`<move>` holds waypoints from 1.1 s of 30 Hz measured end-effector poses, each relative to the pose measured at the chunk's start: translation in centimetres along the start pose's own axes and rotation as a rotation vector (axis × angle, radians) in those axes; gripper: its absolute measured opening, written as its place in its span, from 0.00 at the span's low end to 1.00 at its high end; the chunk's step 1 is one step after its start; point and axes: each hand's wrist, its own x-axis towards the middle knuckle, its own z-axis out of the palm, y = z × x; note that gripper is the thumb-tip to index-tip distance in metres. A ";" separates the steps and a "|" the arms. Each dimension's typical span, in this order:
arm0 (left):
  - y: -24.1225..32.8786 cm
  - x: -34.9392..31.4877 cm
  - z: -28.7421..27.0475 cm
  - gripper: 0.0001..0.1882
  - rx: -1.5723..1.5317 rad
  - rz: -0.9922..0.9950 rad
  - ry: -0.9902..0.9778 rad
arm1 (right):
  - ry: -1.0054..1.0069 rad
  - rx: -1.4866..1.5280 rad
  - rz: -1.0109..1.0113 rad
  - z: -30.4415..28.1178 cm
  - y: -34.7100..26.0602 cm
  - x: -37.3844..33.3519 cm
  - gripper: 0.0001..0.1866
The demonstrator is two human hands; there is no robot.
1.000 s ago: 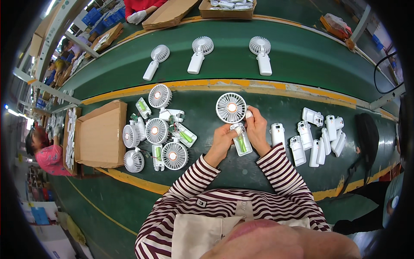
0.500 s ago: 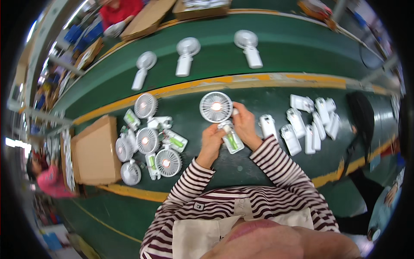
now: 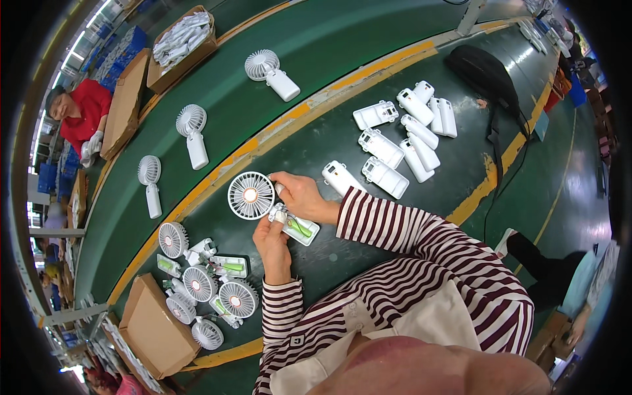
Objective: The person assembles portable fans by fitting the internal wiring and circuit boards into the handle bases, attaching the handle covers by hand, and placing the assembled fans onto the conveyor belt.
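Note:
A white handheld fan [image 3: 251, 195] is between my hands, its round grille facing up. Its handle half [image 3: 301, 230] lies uncovered, showing a green cylindrical battery inside. My left hand [image 3: 272, 250] pinches the joint between fan head and handle from the near side. On the other side, my right hand [image 3: 299, 196] is closed around the same joint, thumb and fingers beside the grille; the exact contact is partly hidden. A white handle cover [image 3: 341, 178] lies just right of my right hand. To the left sits a cluster of similar open fans [image 3: 199, 284], several with green batteries showing.
More white handle covers [image 3: 383, 148] lie on the green table, before a black bag [image 3: 484, 76] with a strap. Finished-looking fans [image 3: 195, 135] rest on the belt beyond the yellow edge. A cardboard box [image 3: 155, 329] stands left; a person in red [image 3: 85, 115] is across the belt.
The whole view has turned, so table and belt now run diagonally and the hands appear further left. Both hands keep their hold on the fan, with little change in grip.

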 end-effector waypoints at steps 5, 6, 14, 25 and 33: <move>-0.1 0.1 -0.1 0.13 0.007 -0.003 -0.011 | -0.003 -0.022 -0.011 0.0 0.1 0.0 0.15; 0.0 0.1 0.0 0.13 0.006 -0.003 -0.013 | -0.002 -0.024 -0.012 0.0 0.1 0.0 0.15; 0.1 0.1 -0.1 0.14 0.016 -0.011 0.011 | -0.015 -0.010 0.001 0.1 0.0 0.0 0.15; 0.2 -0.1 0.0 0.14 0.007 -0.007 0.018 | -0.032 -0.011 0.024 0.0 -0.2 0.1 0.14; 0.0 0.0 0.1 0.14 -0.005 -0.021 -0.008 | 0.026 -0.055 -0.013 0.5 0.8 -0.1 0.14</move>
